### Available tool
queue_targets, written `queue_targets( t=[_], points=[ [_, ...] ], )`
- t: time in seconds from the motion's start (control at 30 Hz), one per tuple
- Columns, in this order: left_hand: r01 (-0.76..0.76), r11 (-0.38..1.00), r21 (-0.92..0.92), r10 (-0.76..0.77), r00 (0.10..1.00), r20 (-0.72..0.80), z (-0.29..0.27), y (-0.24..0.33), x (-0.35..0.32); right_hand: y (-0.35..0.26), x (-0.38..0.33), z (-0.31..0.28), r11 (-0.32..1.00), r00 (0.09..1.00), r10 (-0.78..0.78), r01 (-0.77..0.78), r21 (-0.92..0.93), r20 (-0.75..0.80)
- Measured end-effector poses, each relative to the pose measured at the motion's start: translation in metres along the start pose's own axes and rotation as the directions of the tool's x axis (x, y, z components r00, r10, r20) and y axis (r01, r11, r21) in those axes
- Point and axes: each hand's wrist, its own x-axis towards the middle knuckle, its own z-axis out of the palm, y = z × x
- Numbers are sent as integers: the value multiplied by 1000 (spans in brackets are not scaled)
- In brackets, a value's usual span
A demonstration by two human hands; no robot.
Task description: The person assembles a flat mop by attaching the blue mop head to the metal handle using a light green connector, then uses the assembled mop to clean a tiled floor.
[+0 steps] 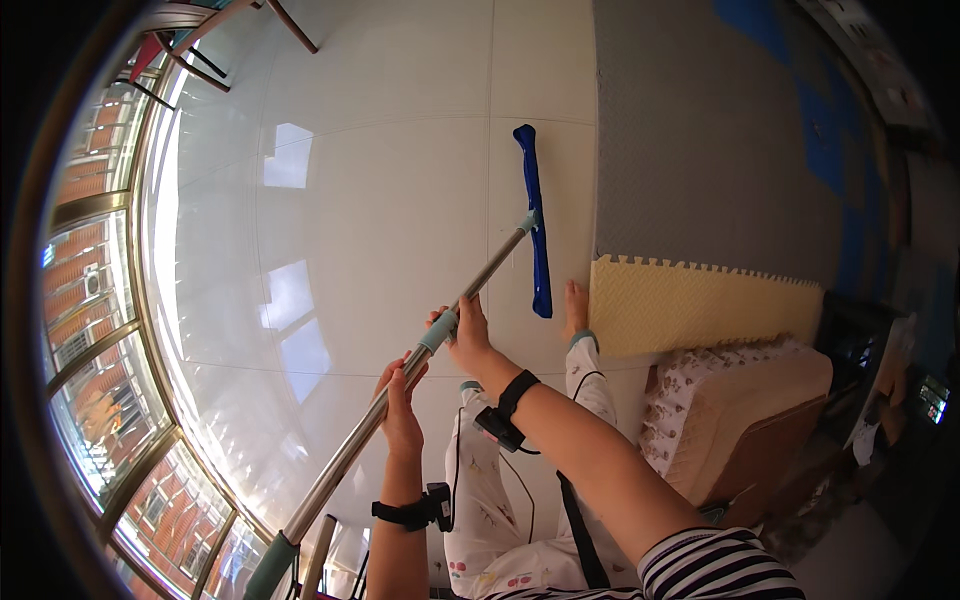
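Note:
A flat mop with a long, narrow blue head [542,262] lies on the pale tiled floor, beside the edge of the grey mat. Its metal pole [345,452] slants from the lower left up to the joint at the head's middle. My left hand [402,405] is wrapped round the pole's middle. Farther up, my right hand [470,332] grips the pole by the grey-green collar [436,332], closer to the mop head. A grey-green handle end [272,568] shows at the lower left.
A grey mat [690,150] and a yellow foam mat [690,305] cover the floor on the right. Near my bare foot [576,305] stands a cloth-covered seat [735,410]. Windows [100,400] line the left side, and chair legs [290,25] show at the far left.

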Motion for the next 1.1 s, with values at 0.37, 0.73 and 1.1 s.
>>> queue_targets(
  t=[0.37,0.73,1.1],
  points=[
    [-78,900,430,-39,966,256,46,64,-18,-39,-17,6,998,998,-49,51,47,-38],
    [-271,962,37,245,913,325,100,158,-50,-132,-16,-3,999,998,52,-52,-11,-25],
    [-624,681,383,249,689,681,167,231,-105,-157,-145,36,994,989,95,-100,40,110]
  ],
)
